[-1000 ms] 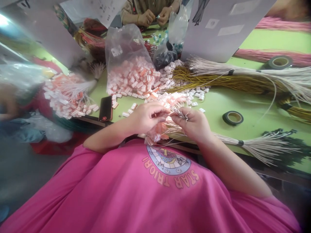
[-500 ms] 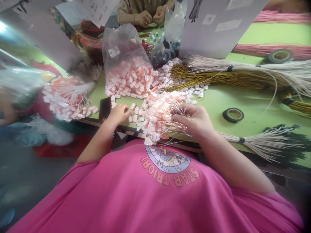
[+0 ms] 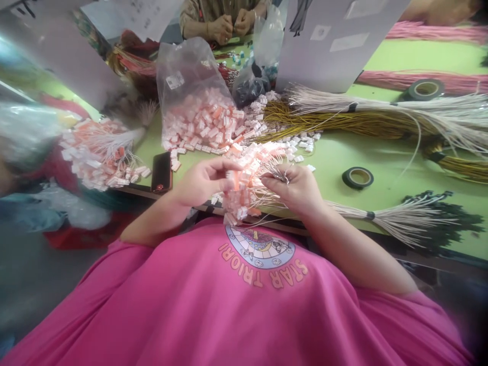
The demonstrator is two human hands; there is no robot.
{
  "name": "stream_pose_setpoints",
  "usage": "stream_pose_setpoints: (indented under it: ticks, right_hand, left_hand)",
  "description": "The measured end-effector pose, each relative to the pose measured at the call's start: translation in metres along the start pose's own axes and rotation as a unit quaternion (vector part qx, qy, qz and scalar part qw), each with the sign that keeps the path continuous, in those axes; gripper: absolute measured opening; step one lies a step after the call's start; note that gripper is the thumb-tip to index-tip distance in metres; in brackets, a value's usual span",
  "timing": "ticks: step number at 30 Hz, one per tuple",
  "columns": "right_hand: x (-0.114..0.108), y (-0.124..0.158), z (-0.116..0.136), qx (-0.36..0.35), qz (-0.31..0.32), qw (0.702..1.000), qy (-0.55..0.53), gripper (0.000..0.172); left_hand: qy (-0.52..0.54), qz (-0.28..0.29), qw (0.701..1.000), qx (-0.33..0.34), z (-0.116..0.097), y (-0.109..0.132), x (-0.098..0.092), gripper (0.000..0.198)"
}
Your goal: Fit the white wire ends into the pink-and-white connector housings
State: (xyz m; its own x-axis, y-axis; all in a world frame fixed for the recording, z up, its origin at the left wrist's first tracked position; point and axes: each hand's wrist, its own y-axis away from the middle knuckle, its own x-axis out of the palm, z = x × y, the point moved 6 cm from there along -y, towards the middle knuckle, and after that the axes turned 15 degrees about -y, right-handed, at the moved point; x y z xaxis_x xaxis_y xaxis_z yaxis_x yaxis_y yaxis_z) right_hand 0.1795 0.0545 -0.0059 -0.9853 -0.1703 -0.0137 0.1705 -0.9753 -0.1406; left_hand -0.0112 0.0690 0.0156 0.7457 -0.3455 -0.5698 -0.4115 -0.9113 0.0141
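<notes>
My right hand is closed round a bunch of thin white wires, whose bare metal ends stick up by the thumb. At the left end of these wires hangs a thick cluster of white and orange plastic connectors. My left hand is at the left side of that cluster, with thumb and forefinger pinched on a plastic connector, partly hidden by the fingers. Loose connectors lie below the left hand. A clear bag of the same connectors stands behind.
A dark phone lies left of my left hand. To the right are a black tape roll, a tied wire bundle and yellow wires. Another finished-looking cluster sits left. Across the table, a person's hands work.
My left hand has moved right, from the loose connectors by the phone to the cluster's left side. My right hand keeps its hold on the wires. The view has shifted slightly.
</notes>
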Motion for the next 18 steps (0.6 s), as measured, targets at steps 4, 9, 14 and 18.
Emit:
stream_pose_setpoints:
  ticks: [4, 9, 14, 18]
  right_hand:
    - [-0.001, 0.005, 0.007, -0.016, -0.022, 0.999, 0.032, 0.013]
    - [-0.001, 0.008, 0.014, -0.049, -0.035, 0.996, 0.062, 0.016]
    - [0.001, 0.008, 0.015, -0.058, -0.040, 0.994, 0.089, 0.018]
    - [0.001, 0.009, 0.016, -0.067, -0.052, 0.990, 0.111, 0.021]
  left_hand:
    - [0.024, 0.054, 0.998, 0.031, -0.028, -0.009, 0.020, 0.030]
    - [0.009, 0.057, 0.998, 0.009, -0.023, -0.017, 0.028, 0.028]
    - [-0.001, 0.046, 0.999, -0.006, -0.018, -0.015, 0.029, 0.025]
    - [-0.023, 0.032, 0.999, -0.004, -0.019, -0.013, 0.028, 0.025]
